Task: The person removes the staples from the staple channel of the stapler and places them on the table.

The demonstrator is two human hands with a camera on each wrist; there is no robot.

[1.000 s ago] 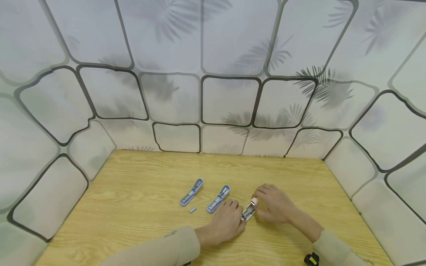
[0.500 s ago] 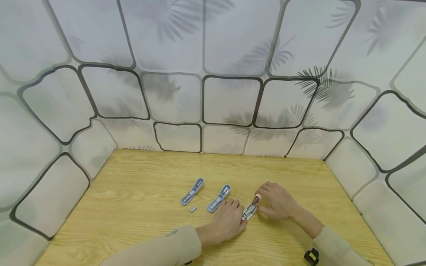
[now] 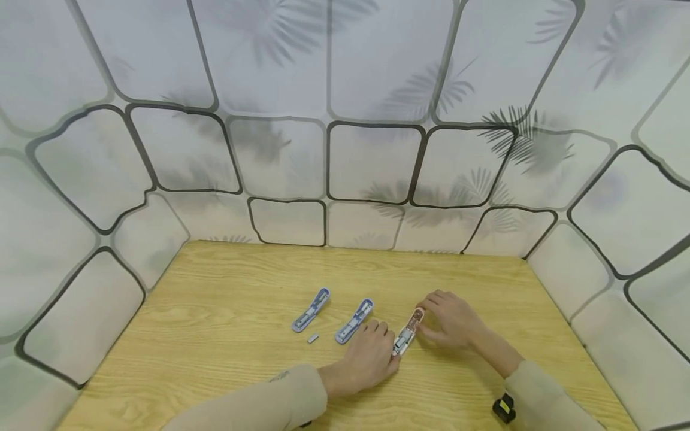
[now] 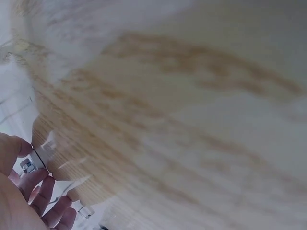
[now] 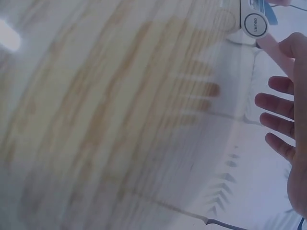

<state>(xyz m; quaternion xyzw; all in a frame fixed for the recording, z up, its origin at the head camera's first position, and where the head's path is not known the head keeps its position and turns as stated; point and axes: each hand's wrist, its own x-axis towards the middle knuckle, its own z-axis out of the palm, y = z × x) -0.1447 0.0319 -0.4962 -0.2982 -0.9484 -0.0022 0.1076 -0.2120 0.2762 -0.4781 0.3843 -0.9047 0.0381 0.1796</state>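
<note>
Between my two hands is a pink and white stapler (image 3: 408,333), swung out almost into one long line, its metal inside facing up. My left hand (image 3: 369,356) pinches its near, white end between thumb and forefinger. At the far, pink end, my right hand (image 3: 450,320) grips the arm; in the right wrist view the thumb lies on the pink arm (image 5: 277,53), beside the round hinge cap (image 5: 256,25). Two blue staplers lie opened out on the table: one (image 3: 354,321) right by my left knuckles, the other (image 3: 311,310) farther left.
A small grey block (image 3: 312,339), like a strip of staples, lies below the left blue stapler. The wooden table (image 3: 232,299) runs back to a patterned wall (image 3: 372,161) that also rises at both sides. A black and yellow item (image 3: 504,408) sits by my right sleeve.
My right hand has moved slightly up and away, swinging the stapler's pink arm outward so it lies flatter and longer. The left hand stays put. The blue staplers and grey block have not moved.
</note>
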